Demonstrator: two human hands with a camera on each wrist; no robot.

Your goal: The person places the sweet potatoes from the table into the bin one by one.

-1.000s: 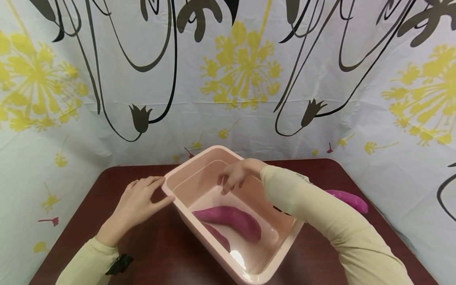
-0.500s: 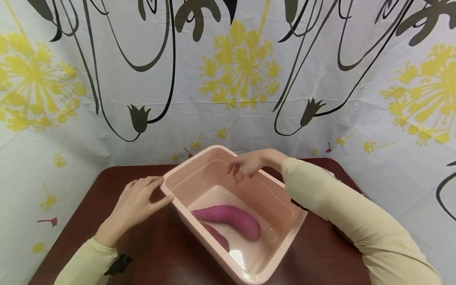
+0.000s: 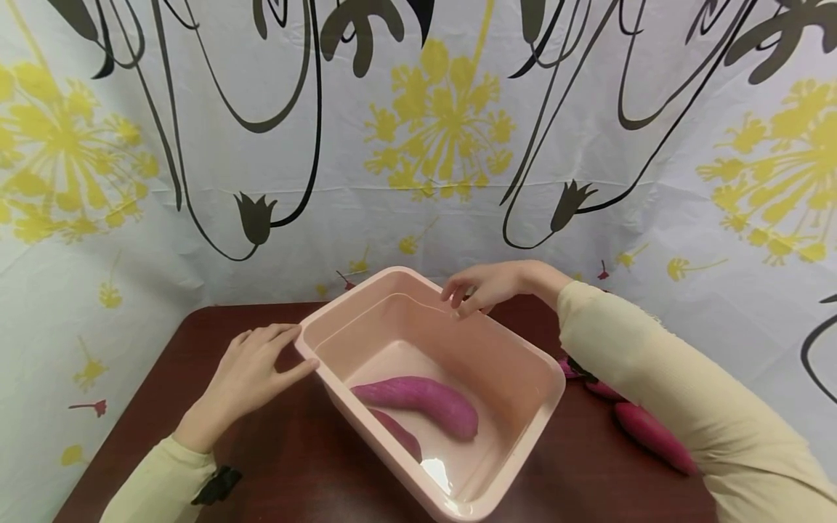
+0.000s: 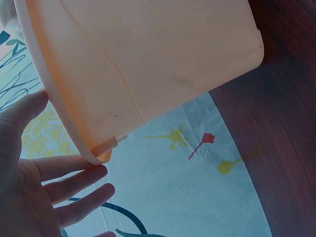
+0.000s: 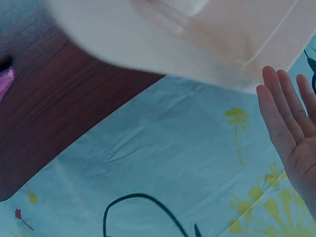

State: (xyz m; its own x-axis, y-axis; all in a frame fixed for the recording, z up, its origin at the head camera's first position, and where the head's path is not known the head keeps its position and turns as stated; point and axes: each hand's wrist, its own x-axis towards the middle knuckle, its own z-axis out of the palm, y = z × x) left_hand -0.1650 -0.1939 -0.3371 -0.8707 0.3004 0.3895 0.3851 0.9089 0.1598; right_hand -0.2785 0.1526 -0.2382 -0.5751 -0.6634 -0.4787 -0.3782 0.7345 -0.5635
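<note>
A pink plastic tub stands on the table, with two purple sweet potatoes inside; one sweet potato lies across the floor and the other is partly hidden by the near wall. My left hand touches the tub's left corner with fingers and thumb spread. In the left wrist view, the thumb and index finger meet the rim. Over the far right rim hovers my right hand, holding nothing, its fingers loosely bent. The right wrist view shows its fingers extended beside the tub's edge.
Right of the tub, several more sweet potatoes lie on the dark red-brown table, partly covered by my right sleeve. A patterned white cloth hangs around the table's back and sides.
My right hand has risen from inside the tub and moved right, to its far right rim. The left hand stays at the corner. Sweet potatoes under the right arm have come into sight.
</note>
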